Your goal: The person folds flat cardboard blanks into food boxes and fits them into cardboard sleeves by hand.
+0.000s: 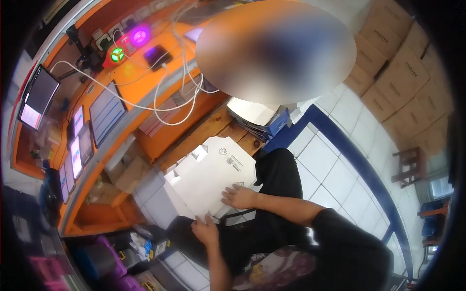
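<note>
A flat white cardboard box blank (208, 172) with slots, tabs and black print lies across my lap and the edge of a wooden bench. My right hand (240, 197) rests palm down near its right edge, fingers spread on the card. At the near lower edge, my left hand (206, 230) has its fingers bent around the card's border. What lies under the card there is hidden. Beyond the blank, a stack of white sheets (252, 111) sits on the wooden bench (213, 123), with a blue item beside it.
An orange counter (141, 82) on the left carries phones, a tablet (108, 111) and looping white cables. Brown cartons (398, 77) are stacked at the right, near a small wooden stool (409, 166). Purple bins (109, 254) stand at lower left. A blurred oval covers the upper middle.
</note>
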Tool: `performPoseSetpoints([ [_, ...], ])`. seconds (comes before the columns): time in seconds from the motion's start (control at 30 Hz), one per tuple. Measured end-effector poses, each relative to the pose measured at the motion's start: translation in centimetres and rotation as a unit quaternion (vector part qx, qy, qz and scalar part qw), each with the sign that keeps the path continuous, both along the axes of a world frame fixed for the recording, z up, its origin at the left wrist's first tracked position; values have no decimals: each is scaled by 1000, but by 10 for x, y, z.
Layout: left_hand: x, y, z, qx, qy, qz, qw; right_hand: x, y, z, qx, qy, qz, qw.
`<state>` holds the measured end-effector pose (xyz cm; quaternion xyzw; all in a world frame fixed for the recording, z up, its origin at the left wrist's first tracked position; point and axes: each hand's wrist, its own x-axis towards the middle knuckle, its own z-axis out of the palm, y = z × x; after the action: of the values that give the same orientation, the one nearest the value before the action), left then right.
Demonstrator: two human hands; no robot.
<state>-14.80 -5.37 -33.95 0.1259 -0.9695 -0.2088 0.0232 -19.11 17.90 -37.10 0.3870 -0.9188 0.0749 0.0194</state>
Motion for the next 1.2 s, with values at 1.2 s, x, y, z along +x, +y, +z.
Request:
performPoseSetpoints([
  [1.2,-71,-12,99,-3,256,-335,907,-66,-29,142,-151,-208,-129,958],
])
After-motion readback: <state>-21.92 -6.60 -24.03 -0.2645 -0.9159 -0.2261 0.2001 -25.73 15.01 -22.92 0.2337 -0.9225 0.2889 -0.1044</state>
